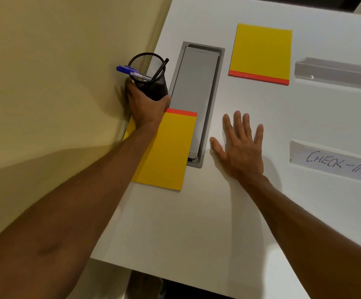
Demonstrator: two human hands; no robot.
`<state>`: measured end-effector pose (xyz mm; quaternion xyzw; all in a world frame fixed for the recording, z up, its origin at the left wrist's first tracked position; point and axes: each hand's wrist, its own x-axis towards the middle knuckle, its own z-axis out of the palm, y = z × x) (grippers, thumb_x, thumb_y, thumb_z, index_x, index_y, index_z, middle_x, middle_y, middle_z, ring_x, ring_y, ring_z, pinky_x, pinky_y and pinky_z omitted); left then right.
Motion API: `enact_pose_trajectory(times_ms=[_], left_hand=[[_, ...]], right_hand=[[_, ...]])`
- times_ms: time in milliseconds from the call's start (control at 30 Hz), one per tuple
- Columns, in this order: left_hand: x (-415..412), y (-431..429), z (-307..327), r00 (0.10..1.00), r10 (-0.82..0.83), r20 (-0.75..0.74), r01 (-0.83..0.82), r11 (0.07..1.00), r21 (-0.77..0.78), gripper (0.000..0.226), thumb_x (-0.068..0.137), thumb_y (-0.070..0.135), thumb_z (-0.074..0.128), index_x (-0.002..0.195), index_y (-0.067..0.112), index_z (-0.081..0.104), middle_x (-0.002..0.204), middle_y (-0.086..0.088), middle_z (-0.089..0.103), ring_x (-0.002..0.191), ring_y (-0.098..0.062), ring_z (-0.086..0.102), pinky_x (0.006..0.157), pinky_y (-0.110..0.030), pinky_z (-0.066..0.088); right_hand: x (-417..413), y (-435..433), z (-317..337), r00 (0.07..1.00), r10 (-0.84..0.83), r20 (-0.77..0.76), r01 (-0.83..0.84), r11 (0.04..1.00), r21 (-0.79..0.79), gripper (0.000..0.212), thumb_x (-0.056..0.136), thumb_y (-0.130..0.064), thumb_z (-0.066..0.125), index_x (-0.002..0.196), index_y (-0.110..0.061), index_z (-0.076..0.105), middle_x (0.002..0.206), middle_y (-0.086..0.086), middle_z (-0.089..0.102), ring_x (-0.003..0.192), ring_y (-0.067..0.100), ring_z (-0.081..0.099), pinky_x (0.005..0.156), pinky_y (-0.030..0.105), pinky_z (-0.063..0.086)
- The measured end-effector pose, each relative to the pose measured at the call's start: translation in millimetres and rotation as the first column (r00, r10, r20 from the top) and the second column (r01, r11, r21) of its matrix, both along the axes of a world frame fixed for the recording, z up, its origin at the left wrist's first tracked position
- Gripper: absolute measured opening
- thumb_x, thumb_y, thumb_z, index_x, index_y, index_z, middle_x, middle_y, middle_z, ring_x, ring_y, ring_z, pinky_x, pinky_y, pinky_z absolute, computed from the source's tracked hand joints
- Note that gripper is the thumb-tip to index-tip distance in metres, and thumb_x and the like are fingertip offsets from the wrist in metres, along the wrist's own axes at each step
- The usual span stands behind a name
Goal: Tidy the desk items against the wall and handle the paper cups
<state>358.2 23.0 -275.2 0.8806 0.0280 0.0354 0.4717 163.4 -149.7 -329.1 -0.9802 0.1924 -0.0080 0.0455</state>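
The left hand [145, 104] is wrapped around the lower part of a black mesh cup [151, 79], fingers behind it and thumb in front, at the desk's [196, 223] left edge right against the beige wall [56, 83]. The cup stands slightly tilted and holds a blue-capped marker [130, 72] and a dark pen [161, 69], both leaning out over the rim. The right hand [240, 147] lies flat on the desk, fingers spread, holding nothing.

Just right of the cup is a grey cable hatch [196, 93] sunk into the desk. A yellow pad [166, 152] with an orange strip lies below the cup, overlapping the hatch's left side; the left wrist and forearm cover its left corner. A second yellow pad [261, 52] lies beyond the hatch, well apart. Near the right edge sit two clear sign holders, a plain holder [332, 72] and one reading "CHECK-IN" [334, 162], both cut off by the frame. No paper cups are in view.
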Motion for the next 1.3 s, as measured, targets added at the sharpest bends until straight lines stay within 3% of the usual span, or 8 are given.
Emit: enact_pose_trajectory(times_ms=[100,200,367,467,533,633,967,1300], left_hand=[[-21,5,6,1.000,-0.008,0.023,0.008,1.000,-0.024,0.104,0.069,0.028,0.085,0.148,0.004,0.022,0.150,-0.016,0.035,0.132,-0.024,0.044,0.091,-0.011,0.043],[-53,13,14,1.000,0.010,0.001,-0.010,1.000,0.002,0.106,0.076,0.041,0.080,0.152,0.006,0.016,0.155,-0.016,0.029,0.140,-0.028,0.035,0.112,-0.033,0.037],[-110,32,35,0.996,-0.076,0.042,0.070,0.987,0.142,0.090,0.085,0.047,0.066,0.151,0.006,0.021,0.151,-0.016,0.036,0.136,-0.031,0.039,0.112,-0.045,0.035],[-133,43,51,0.969,-0.243,0.051,0.224,0.944,0.242,0.084,0.090,0.046,0.060,0.153,0.009,0.019,0.153,-0.015,0.034,0.138,-0.031,0.035,0.111,-0.046,0.030],[-144,48,63,0.938,-0.346,0.016,0.323,0.890,0.323,0.082,0.093,0.050,0.055,0.154,0.012,0.017,0.156,-0.014,0.031,0.141,-0.031,0.032,0.112,-0.047,0.028],[-159,52,81,0.884,-0.463,-0.059,0.441,0.789,0.427,0.081,0.095,0.056,0.047,0.156,0.014,0.013,0.160,-0.015,0.023,0.145,-0.032,0.025,0.116,-0.047,0.022],[-247,35,142,0.570,-0.816,-0.095,0.668,0.393,0.632,0.071,0.092,0.065,0.018,0.156,0.036,0.009,0.164,-0.006,0.013,0.151,-0.028,0.011,0.122,-0.050,0.008],[-385,-9,234,0.450,-0.892,-0.035,0.740,0.351,0.574,0.073,0.092,0.065,0.016,0.156,0.033,0.004,0.165,-0.005,0.007,0.152,-0.028,0.004,0.122,-0.055,0.006]], right_hand=[[0,-1,-1,1.000,0.002,-0.003,-0.002,1.000,0.014,0.080,0.097,-0.071,0.012,0.160,-0.023,0.000,0.168,0.007,-0.006,0.154,0.026,-0.009,0.121,0.060,0.000],[1,-4,-1,0.999,-0.001,-0.038,0.003,0.998,0.068,0.083,0.095,-0.075,0.009,0.159,-0.025,-0.005,0.167,0.003,-0.013,0.153,0.023,-0.016,0.122,0.058,-0.006],[3,-11,13,0.982,0.047,-0.182,-0.018,0.987,0.157,0.087,0.092,-0.078,0.008,0.157,-0.026,-0.015,0.164,0.003,-0.024,0.150,0.024,-0.027,0.117,0.054,-0.019],[3,-12,32,0.948,0.091,-0.305,-0.027,0.978,0.207,0.085,0.095,-0.072,0.017,0.157,-0.022,-0.013,0.164,0.007,-0.023,0.150,0.028,-0.024,0.120,0.056,-0.012],[-6,-8,53,0.932,0.111,-0.345,-0.013,0.962,0.274,0.082,0.098,-0.065,0.028,0.159,-0.019,-0.002,0.166,0.010,-0.012,0.153,0.031,-0.011,0.121,0.057,-0.001],[-38,9,88,0.945,0.085,-0.314,0.017,0.951,0.308,0.076,0.099,-0.060,0.036,0.159,-0.018,0.013,0.167,0.010,0.007,0.153,0.031,0.009,0.121,0.055,0.010],[-192,41,188,0.990,-0.024,-0.140,0.068,0.945,0.321,0.072,0.102,-0.051,0.039,0.160,-0.020,0.010,0.167,0.008,0.001,0.155,0.029,0.004,0.123,0.051,0.007],[-357,5,287,0.985,-0.171,-0.005,0.167,0.952,0.255,0.073,0.102,-0.053,0.039,0.160,-0.024,0.005,0.168,0.005,-0.006,0.155,0.027,-0.001,0.124,0.051,0.003]])
